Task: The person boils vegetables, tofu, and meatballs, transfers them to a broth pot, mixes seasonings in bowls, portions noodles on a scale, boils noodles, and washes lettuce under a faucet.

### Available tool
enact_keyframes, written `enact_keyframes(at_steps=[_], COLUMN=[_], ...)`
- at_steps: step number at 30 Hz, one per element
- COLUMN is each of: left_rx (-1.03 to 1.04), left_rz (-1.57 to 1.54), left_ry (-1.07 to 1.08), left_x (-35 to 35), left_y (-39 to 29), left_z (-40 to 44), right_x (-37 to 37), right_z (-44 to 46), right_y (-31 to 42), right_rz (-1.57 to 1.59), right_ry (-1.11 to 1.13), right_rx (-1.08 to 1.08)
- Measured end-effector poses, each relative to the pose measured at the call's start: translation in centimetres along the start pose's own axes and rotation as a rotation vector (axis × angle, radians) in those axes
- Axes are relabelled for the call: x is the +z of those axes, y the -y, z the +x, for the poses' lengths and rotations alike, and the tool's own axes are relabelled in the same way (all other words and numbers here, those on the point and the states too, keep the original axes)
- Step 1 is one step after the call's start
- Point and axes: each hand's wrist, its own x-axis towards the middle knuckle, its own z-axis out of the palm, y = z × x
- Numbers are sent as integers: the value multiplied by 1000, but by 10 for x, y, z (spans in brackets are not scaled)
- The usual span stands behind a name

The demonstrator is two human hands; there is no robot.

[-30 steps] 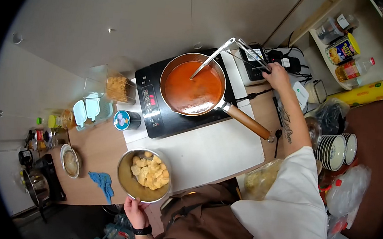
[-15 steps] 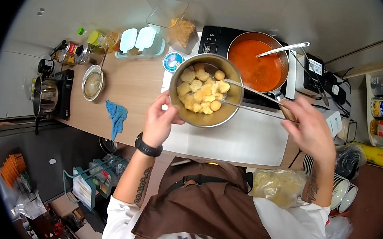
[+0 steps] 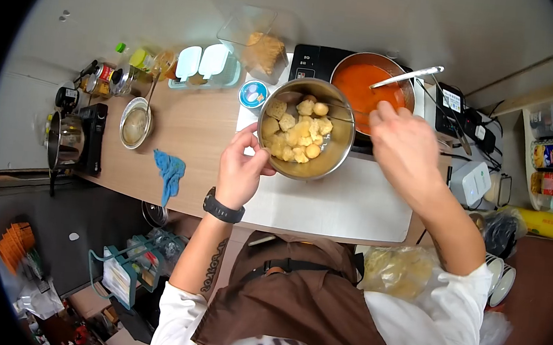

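Observation:
My left hand (image 3: 243, 162) pinches the near-left rim of a steel bowl (image 3: 339, 157), which tilts toward me above the counter. Inside lie pale yellow chunks, spongy cubes and several round balls (image 3: 313, 151). With its fingers closed, my right hand (image 3: 403, 135) is over the near right side of a pot of red sauce (image 3: 367, 81). It grips a long, thin metal utensil that looks like tongs (image 3: 341, 118), whose far part reaches into the bowl. A ladle (image 3: 409, 77) rests in the pot; my right hand hides the pot's handle.
The pot stands on a black induction cooker (image 3: 312, 61). Behind the bowl are a round blue-lidded tub (image 3: 253, 94), a clear container of brown food (image 3: 263, 51) and a light-blue lidded box (image 3: 206, 72). Farther left are a small bowl (image 3: 136, 126) and a blue cloth (image 3: 168, 174).
My right hand has moved left and up, from beside the pot handle to over the pot's near side. The bowl has shifted slightly right, and the utensil's arms now reach farther into it.

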Motion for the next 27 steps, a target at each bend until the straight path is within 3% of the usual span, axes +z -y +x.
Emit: enact_keyframes(at_steps=[4,11,14,19,22,25,27], left_rx=[-22,3,-3,-38,-50,-37,-14], left_rz=[-60,9,0,-55,-44,-21,-33], left_ry=[-8,20,16,7,-10,-26,-28], left_x=[-3,0,-2,-10,-14,-19,-18], left_y=[0,-1,2,8,10,15,17], left_z=[-3,-1,-1,-2,-2,-3,-1], right_x=[-25,13,20,-10,-46,-39,-1], right_z=[-1,28,32,18,-6,-22,-25], right_y=[-5,5,2,-12,-28,-60,-88], right_rz=[-48,-289,-198,-10,45,-61,-59], right_ry=[-94,-52,-1,-52,-101,35,138], right_rx=[-9,-208,-218,-135,55,218,217])
